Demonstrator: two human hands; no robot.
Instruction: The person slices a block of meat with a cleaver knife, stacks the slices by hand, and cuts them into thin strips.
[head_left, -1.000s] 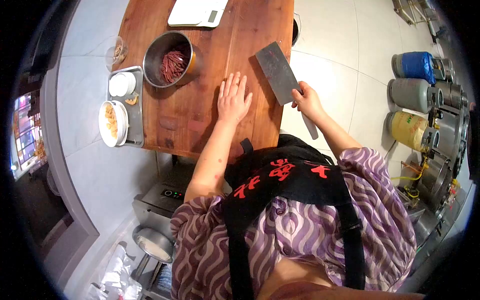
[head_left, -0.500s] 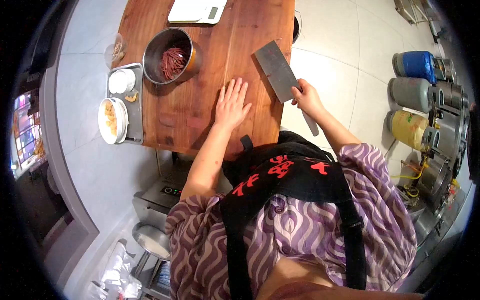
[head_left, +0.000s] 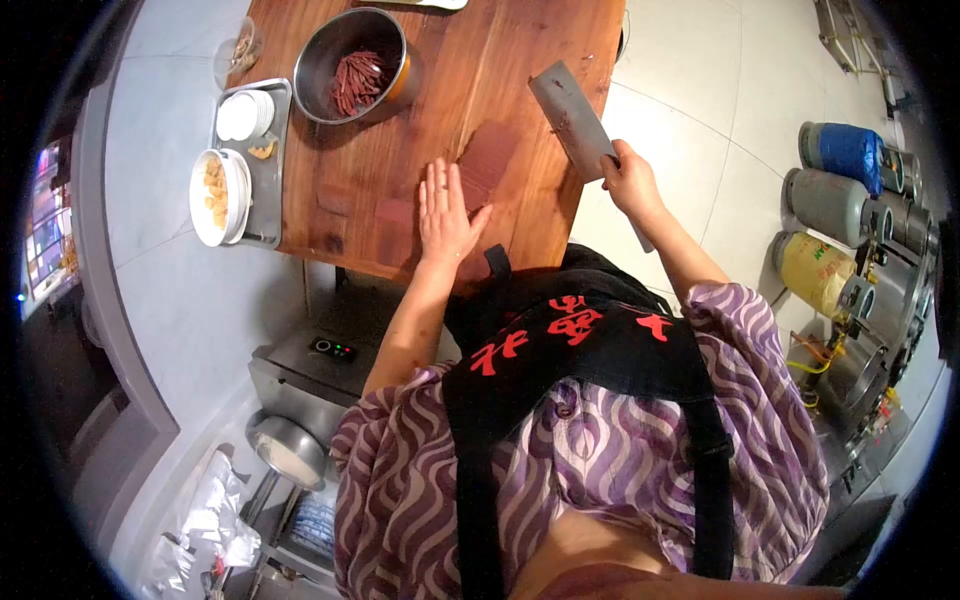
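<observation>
My right hand (head_left: 630, 182) grips the handle of a wide cleaver (head_left: 568, 115), its blade tilted over the right edge of the wooden table, with dark bits stuck to it. Fingers stretched out, my left hand (head_left: 446, 212) is open at the table's near part. Just beyond its fingertips and to the right lies a flat dark red piece, apparently sliced meat (head_left: 488, 160), with cut lines across its near part. Another flat reddish patch (head_left: 398, 212) shows to the left of the hand. Dark red strips (head_left: 357, 84) are heaped in a deep metal pot (head_left: 312, 75) farther back.
A metal tray (head_left: 265, 205) at the left holds small white dishes (head_left: 245, 115) and a white bowl (head_left: 205, 235) with yellowish pieces. Behind it stands a clear plastic cup (head_left: 236, 60). Several gas cylinders (head_left: 825, 190) stand on the floor at the right.
My left hand has drawn back toward me and left, uncovering the flat dark red piece. The cleaver remains in my right hand. The view has shifted, cutting off most of the white scale.
</observation>
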